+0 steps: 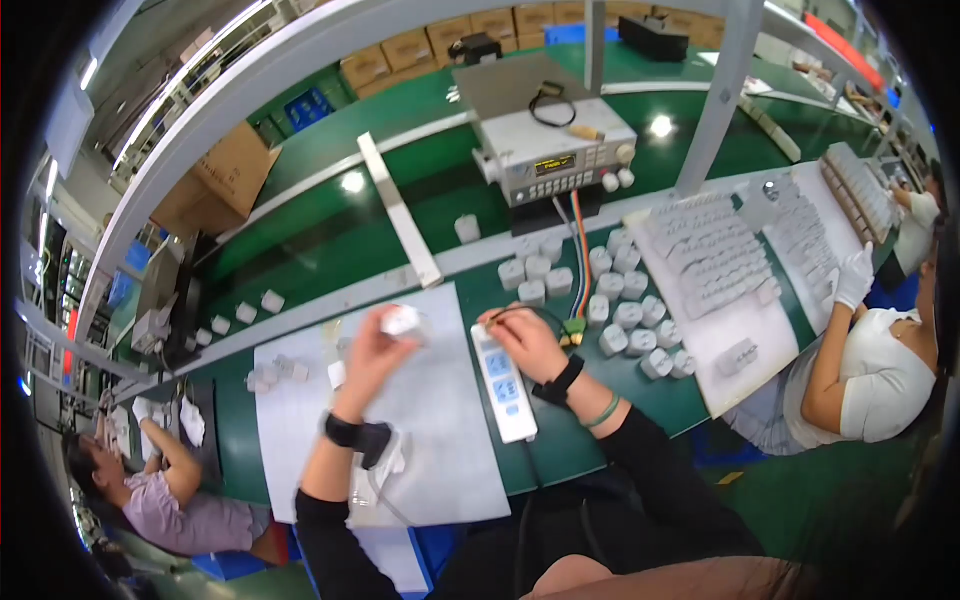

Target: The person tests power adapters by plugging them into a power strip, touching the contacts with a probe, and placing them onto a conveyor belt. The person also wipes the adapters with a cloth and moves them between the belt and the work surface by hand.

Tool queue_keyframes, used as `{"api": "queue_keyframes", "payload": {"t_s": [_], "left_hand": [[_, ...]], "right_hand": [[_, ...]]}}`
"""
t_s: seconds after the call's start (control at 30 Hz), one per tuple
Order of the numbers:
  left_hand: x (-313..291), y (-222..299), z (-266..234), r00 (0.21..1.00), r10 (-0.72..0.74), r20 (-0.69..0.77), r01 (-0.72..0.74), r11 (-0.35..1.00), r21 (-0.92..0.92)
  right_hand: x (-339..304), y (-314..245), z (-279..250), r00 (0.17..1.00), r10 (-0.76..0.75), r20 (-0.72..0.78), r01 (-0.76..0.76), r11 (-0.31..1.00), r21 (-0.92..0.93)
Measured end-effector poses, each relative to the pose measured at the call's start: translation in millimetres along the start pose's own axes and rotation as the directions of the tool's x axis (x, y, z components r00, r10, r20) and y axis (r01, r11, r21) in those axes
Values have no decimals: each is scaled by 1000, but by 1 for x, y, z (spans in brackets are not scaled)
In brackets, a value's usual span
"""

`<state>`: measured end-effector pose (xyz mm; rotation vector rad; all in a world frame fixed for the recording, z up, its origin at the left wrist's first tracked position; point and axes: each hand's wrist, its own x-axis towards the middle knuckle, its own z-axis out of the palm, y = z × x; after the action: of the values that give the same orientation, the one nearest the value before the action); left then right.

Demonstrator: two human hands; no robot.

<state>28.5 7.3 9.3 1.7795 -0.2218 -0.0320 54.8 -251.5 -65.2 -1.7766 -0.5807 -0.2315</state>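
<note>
My left hand (368,370) is closed round a small white power adapter (402,322), raised over a white sheet (440,440) on the bench. To its right, my right hand (533,343) is at the far end of a white power strip (514,412) with blue sockets. Its fingertips pinch the end of a thin black cable (545,315); whatever plug it has is hidden by the fingers. Beside that hand lies a small green connector (574,327), where coloured wires (583,250) from a bench instrument (555,150) end.
Several white adapters (628,314) stand grouped right of the strip, near a white board (700,250) covered with small parts. A white bar (400,210) lies across the back. Co-workers sit at the left (190,500) and right (860,370). A metal post (722,100) rises behind.
</note>
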Motion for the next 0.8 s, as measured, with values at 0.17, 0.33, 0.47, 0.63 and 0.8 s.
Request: {"api": "queue_keyframes", "payload": {"t_s": [0.17,0.33,0.47,0.63,0.8], "left_hand": [[-39,-18,93,996,2,90,-18,983,181],[-41,-25,114,982,70,174,-141,888,437],[-42,-28,114,958,230,168,-284,823,492],[-56,-65,117,975,214,61,-220,884,412],[-49,-76,123,977,178,115,-198,960,197]], "right_hand": [[0,-3,4,1000,-2,-8,2,1000,-15],[-2,0,-2,1000,11,-20,-12,1000,-15],[0,0,3,1000,24,-5,-24,1000,-4],[-1,8,10,999,-29,20,29,999,-35],[-8,19,2,999,-6,-37,9,997,74]]}}
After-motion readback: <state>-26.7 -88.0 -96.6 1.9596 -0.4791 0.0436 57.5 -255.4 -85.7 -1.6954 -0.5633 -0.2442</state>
